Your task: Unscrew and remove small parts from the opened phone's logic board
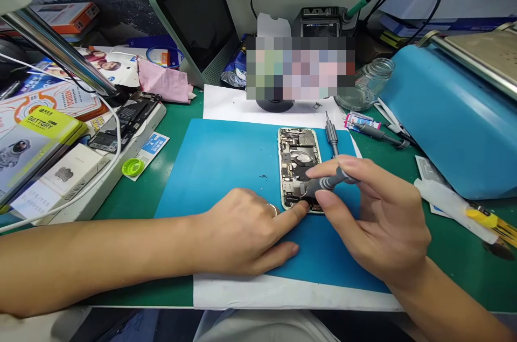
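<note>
Two hands work over an opened phone, which lies back-up on a blue mat near the middle of the bench, its circuit boards exposed. The left hand rests flat on the mat just beside the phone's lower left corner — fingers loosely together, a ring on one of them, the forefinger stretched out to touch the phone's bottom edge. The right hand pinches a grey screwdriver between thumb and first fingers; its tip sits over the lower part of the phone, where the fingers hide the exact contact point.

A second screwdriver lies on the mat just to the right of the phone's upper end, apart from it. Farther right, a white squeeze bottle with a yellow cap lies on the green table cover, in front of a large blue machine. To the left, a small green cap sits near a white cable and a second dismantled phone. A yellow box at the far left reads "BATTERY".

Behind the mat stand an empty glass jar, a pink cloth and — leaning against the wall — a dark screen in a pale green frame. Other printed labels are too small to read.
</note>
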The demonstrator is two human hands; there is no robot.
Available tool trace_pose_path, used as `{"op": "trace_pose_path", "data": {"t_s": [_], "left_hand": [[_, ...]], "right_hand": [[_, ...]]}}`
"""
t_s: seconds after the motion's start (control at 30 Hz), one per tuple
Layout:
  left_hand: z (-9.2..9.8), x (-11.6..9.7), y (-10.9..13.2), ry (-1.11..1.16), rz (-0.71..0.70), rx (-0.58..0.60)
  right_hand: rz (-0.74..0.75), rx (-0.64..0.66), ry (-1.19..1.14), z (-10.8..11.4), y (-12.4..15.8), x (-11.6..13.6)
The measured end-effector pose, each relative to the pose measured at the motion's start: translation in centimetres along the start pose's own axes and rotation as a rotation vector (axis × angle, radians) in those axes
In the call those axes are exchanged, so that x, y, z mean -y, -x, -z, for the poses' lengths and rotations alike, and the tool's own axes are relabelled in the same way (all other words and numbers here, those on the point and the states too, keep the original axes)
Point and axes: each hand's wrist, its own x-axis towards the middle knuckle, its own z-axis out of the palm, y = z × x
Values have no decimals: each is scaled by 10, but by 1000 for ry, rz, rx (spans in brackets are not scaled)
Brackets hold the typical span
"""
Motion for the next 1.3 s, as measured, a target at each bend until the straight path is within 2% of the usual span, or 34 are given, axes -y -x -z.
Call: {"op": "trace_pose_path", "data": {"t_s": [0.07,0.2,0.33,0.43,0.57,1.3], "left_hand": [[1,0,0,6,6,32],[2,0,0,40,21,86],[-1,0,1,11,6,37],[-2,0,2,-2,-6,-2],[-3,0,2,-17,-5,-30],[-3,-1,0,-16,0,-20]], "right_hand": [[-57,-42,2,-2,0,2],[-77,-204,53,0,-2,6],[-155,-305,73,11,-4,5],[-154,-257,105,16,-2,4],[-81,-176,127,15,3,2],[-62,-168,112,16,3,0]]}}
